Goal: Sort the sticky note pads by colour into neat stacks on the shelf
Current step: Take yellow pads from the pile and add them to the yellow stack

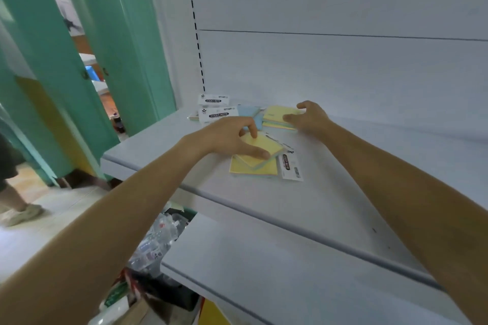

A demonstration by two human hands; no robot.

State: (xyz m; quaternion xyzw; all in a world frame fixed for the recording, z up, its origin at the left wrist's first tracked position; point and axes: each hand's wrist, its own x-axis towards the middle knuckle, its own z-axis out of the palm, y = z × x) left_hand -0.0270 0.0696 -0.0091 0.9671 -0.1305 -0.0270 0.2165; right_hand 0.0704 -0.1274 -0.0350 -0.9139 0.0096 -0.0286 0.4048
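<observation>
On shelf front: lower square yellow paper pad [253, 169], flat on pale grey metal shelf [330, 206]
Left hand [227, 137]: pinches upper yellow pad [260, 145], thumb against fingers
Right hand [310, 117]: fingers together, pressing far yellow stack [277, 113]
Behind: pale blue pads [248, 111]
Handling: probably light, stiff blocks; take by side edges

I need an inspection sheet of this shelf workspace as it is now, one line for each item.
Surface: pale grey shelf, with a lower shelf in front.
Job's things: top yellow pad askew on a lower yellow pad; far yellow stack; blue pads; labelled packs at the back.
Clutter: white label card beside the near pads; plastic bags below the shelf.
Grippers: left hand pinches the top yellow pad; right hand lies on the far yellow stack, grip unclear.
Cables: nothing seen.
Surroundings: green doors and a person's leg at left.
</observation>
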